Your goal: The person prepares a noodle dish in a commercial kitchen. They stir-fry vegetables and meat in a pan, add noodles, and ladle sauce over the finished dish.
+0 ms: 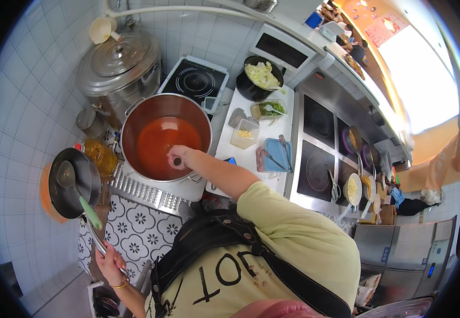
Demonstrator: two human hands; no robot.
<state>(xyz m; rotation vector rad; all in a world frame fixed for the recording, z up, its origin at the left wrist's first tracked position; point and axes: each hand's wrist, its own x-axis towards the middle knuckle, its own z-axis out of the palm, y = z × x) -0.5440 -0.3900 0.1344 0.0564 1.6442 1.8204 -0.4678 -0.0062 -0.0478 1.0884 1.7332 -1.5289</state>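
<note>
My left hand (111,260) grips the metal handle of a dark frying pan (90,175) at the left. A ladle with a green handle (90,212) rests in that pan, its bowl lying on the pan's inner surface. Over the large steel stockpot (166,104), my right hand (178,157) is closed around an upright handle (177,161), seen end-on. Whatever is at the handle's lower end is hidden by the hand and the liquid. Orange-red broth (154,137) fills the lower part of the stockpot.
Beside the pot stand an induction cooker (196,79), a lidded steel vat (142,75) and an oil jug (102,157). A white board (230,149) carries a black pot of cabbage (253,89), containers and tongs (285,151). Further right is a hob (317,169) with scissors (335,190) and pans.
</note>
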